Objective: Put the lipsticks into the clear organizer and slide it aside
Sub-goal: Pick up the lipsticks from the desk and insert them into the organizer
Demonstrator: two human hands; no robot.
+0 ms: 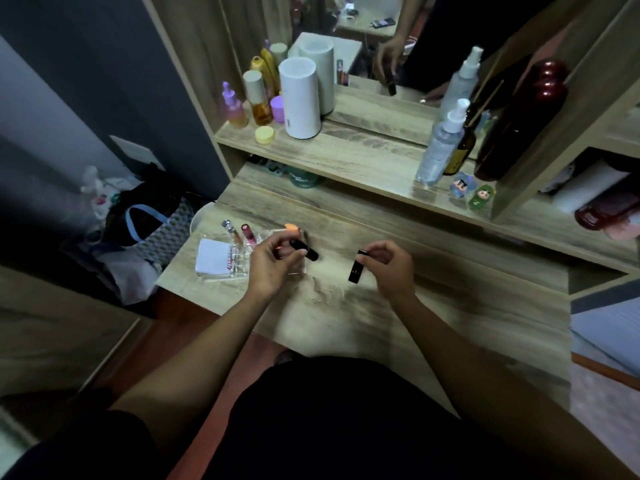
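The left hand [273, 261] grips a black lipstick [304, 250] over the organizer [242, 261], which sits at the desk's [398, 306] left edge; the right hand [389, 263] pinches a second black tube [356, 271] by its top end, hanging just above the bare wood, well to the right of the organizer. Both grasps are fingertip holds on smooth, glossy cylinders — a slip looks likely, and a dropped tube would roll on the flat woodgrain. The organizer is clear hard plastic with small square cells, hard to read against the desk, so a tube could catch a divider wall and tip instead of seating. Two glosses [242, 235] already stand in the back cells, tall and narrow; a careless knuckle could topple them. Being so near the edge, the light organizer could be nudged off when slid — a white pad [212, 259] lies against its left side
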